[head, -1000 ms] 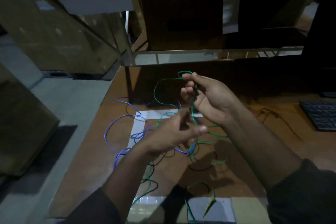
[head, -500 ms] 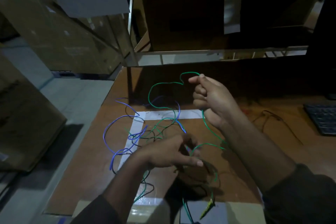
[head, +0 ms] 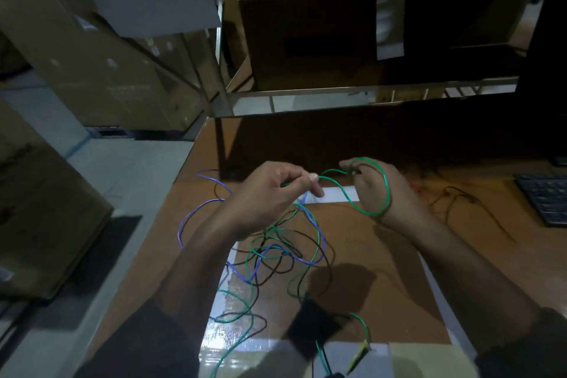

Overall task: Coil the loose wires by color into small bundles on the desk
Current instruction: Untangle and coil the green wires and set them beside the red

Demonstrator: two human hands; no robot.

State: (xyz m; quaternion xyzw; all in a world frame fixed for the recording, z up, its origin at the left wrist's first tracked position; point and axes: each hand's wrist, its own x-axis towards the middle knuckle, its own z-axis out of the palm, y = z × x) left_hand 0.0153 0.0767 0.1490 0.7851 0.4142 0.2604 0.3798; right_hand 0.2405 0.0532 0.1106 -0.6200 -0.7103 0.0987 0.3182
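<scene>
A green wire stretches between my two hands above the brown desk. My left hand pinches it between thumb and fingers. One loop of the wire runs around my right hand, whose thumb and fingers hold its end. Below my hands lies a loose tangle: a blue wire trailing off to the left, a black wire, and more of the green wire reaching the desk's near edge.
White tape marks a rectangle on the desk. A black keyboard sits at the right edge with thin dark cables beside it. Cardboard boxes stand on the left, and a metal shelf holds more boxes behind the desk.
My left hand rose from the tangle and took the green wire beside my right hand. A loop of green wire now wraps my right hand.
</scene>
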